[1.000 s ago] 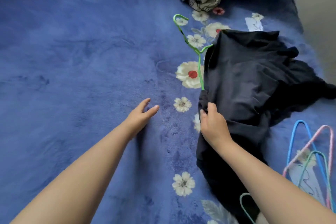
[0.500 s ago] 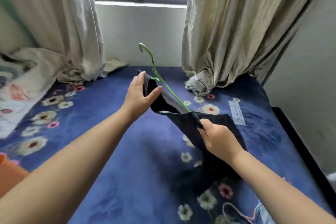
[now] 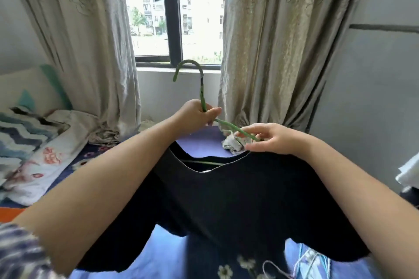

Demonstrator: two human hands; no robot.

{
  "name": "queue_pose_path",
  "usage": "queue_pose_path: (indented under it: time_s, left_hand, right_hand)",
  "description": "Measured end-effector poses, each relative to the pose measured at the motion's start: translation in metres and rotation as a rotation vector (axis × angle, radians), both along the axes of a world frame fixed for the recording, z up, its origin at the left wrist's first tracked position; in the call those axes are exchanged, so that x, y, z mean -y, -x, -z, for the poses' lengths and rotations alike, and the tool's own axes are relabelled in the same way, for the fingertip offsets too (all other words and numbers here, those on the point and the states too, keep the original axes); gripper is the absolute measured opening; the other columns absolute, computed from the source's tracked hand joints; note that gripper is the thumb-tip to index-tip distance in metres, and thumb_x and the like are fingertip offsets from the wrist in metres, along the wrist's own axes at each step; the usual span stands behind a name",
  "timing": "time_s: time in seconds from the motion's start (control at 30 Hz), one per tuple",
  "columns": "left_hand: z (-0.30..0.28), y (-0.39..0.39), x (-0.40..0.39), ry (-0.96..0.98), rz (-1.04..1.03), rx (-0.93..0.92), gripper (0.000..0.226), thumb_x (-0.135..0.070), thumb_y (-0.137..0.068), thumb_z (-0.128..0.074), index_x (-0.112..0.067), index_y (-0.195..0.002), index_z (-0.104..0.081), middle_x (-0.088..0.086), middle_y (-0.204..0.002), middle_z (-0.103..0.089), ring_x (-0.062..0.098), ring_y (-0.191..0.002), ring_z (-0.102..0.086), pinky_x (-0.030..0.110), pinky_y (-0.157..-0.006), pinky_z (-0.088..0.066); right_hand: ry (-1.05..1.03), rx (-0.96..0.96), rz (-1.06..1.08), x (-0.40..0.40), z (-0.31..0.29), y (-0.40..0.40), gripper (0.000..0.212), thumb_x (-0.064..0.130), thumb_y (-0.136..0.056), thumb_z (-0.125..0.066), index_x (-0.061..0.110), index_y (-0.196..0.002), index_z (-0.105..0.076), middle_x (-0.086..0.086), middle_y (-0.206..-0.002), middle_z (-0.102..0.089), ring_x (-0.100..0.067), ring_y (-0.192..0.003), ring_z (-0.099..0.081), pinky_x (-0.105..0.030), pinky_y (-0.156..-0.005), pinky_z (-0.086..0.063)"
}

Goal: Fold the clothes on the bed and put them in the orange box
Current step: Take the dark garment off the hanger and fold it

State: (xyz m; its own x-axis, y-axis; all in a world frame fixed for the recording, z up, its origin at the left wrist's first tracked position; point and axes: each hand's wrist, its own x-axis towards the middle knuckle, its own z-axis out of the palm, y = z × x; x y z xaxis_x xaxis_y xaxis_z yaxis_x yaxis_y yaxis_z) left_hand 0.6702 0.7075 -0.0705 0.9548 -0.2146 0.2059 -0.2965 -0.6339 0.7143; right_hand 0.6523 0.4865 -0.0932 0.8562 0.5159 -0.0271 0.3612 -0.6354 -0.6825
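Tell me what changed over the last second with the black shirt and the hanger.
The black shirt went from lying crumpled on the blue bedspread to being lifted up, hanging spread out. The left hand, empty and open before, now grips the green hanger at its neck. The right hand moved from the fabric to the hanger's arm at the collar. The hanger is still inside the shirt.

Bare forearms — sleeve (image 3: 20, 253) (blue-white patterned)
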Motion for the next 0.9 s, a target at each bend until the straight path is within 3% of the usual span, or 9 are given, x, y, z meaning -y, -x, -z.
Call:
queue_pose_path:
  time_s: [0.07, 0.13, 0.2, 0.27, 0.33, 0.43, 0.6, 0.73, 0.9]
  left_hand:
    - [-0.017, 0.01, 0.003, 0.007, 0.048, 0.034, 0.038, -0.025, -0.094, -0.052, -0.015, -0.057, -0.049, -0.002, -0.051, -0.037, 0.009, -0.046, -0.032, 0.014, -0.043, -0.028]
    - [-0.031, 0.016, -0.001, 0.042, 0.03, 0.106, 0.033, -0.023, -0.093, -0.053, -0.016, -0.062, -0.05, -0.001, -0.054, -0.038, 0.011, -0.05, -0.034, 0.012, -0.043, -0.029]
    - [-0.043, 0.021, -0.008, 0.043, -0.037, 0.197, 0.029, -0.023, -0.094, -0.052, -0.013, -0.066, -0.05, 0.0, -0.056, -0.04, 0.01, -0.052, -0.036, 0.008, -0.043, -0.03]
    - [-0.052, 0.023, -0.016, 0.055, -0.109, 0.271, 0.031, -0.023, -0.094, -0.051, -0.013, -0.066, -0.048, -0.001, -0.057, -0.041, 0.009, -0.053, -0.038, 0.008, -0.045, -0.031]
    - [-0.056, 0.02, -0.024, 0.094, -0.152, 0.295, 0.033, -0.024, -0.094, -0.051, -0.016, -0.063, -0.046, -0.001, -0.057, -0.042, 0.01, -0.053, -0.038, 0.018, -0.053, -0.034]
    - [-0.056, 0.016, -0.032, 0.171, -0.193, 0.286, 0.033, -0.025, -0.094, -0.051, -0.017, -0.062, -0.047, -0.001, -0.058, -0.043, 0.012, -0.054, -0.039, 0.028, -0.057, -0.032]
    - [-0.043, 0.016, -0.041, 0.303, -0.263, 0.263, 0.027, -0.022, -0.094, -0.051, -0.011, -0.07, -0.056, -0.001, -0.061, -0.047, 0.011, -0.057, -0.041, 0.023, -0.053, -0.033]
    - [-0.044, 0.011, -0.049, 0.73, -0.441, 0.066, 0.027, -0.028, -0.096, -0.05, -0.013, -0.074, -0.056, 0.0, -0.058, -0.039, 0.011, -0.048, -0.032, 0.018, -0.038, -0.028]
    - [-0.065, 0.014, -0.041, 1.078, -0.353, -0.073, 0.035, -0.038, -0.097, -0.045, -0.015, -0.071, -0.049, -0.008, -0.038, -0.031, 0.005, -0.027, -0.024, 0.011, -0.031, -0.02]
  right_hand:
    - [0.017, -0.048, -0.017, 0.002, -0.016, 0.01, 0.011, 0.034, -0.081, -0.066, 0.027, -0.086, -0.073, 0.001, -0.104, -0.068, -0.011, -0.093, -0.061, -0.026, -0.092, -0.043]
    - [0.073, -0.083, 0.008, 0.005, -0.027, 0.023, 0.031, 0.047, -0.072, -0.067, 0.017, -0.077, -0.074, 0.008, -0.081, -0.07, -0.009, -0.079, -0.064, -0.024, -0.081, -0.045]
    - [0.071, -0.014, 0.066, 0.008, -0.031, 0.036, 0.044, 0.045, -0.077, -0.066, 0.004, -0.063, -0.059, 0.006, -0.056, -0.049, -0.008, -0.054, -0.045, -0.024, -0.06, -0.035]
    - [0.071, 0.085, 0.132, 0.011, -0.031, 0.044, 0.046, 0.034, -0.084, -0.064, 0.009, -0.053, -0.042, 0.008, -0.047, -0.032, -0.005, -0.045, -0.03, -0.022, -0.051, -0.025]
    - [0.05, 0.152, 0.174, 0.015, -0.031, 0.052, 0.044, 0.026, -0.087, -0.063, 0.014, -0.051, -0.042, 0.014, -0.04, -0.032, -0.003, -0.04, -0.032, -0.017, -0.047, -0.025]
    - [-0.034, 0.239, 0.252, 0.021, -0.024, 0.065, 0.037, 0.025, -0.087, -0.063, 0.011, -0.056, -0.05, 0.013, -0.043, -0.041, -0.001, -0.043, -0.038, -0.014, -0.049, -0.03]
    - [-0.029, 0.476, 0.426, 0.038, -0.006, 0.075, 0.033, 0.032, -0.084, -0.066, 0.004, -0.075, -0.051, -0.004, -0.061, -0.05, -0.011, -0.055, -0.045, -0.025, -0.055, -0.035]
    - [0.039, 0.538, 0.534, 0.034, 0.002, 0.08, 0.028, 0.03, -0.084, -0.066, 0.013, -0.097, -0.048, 0.002, -0.081, -0.053, -0.011, -0.077, -0.048, -0.017, -0.056, -0.031]
    - [0.181, 0.54, 0.371, 0.025, -0.003, 0.074, 0.017, 0.023, -0.083, -0.067, 0.008, -0.076, -0.063, 0.004, -0.065, -0.053, -0.003, -0.059, -0.047, -0.019, -0.063, -0.032]
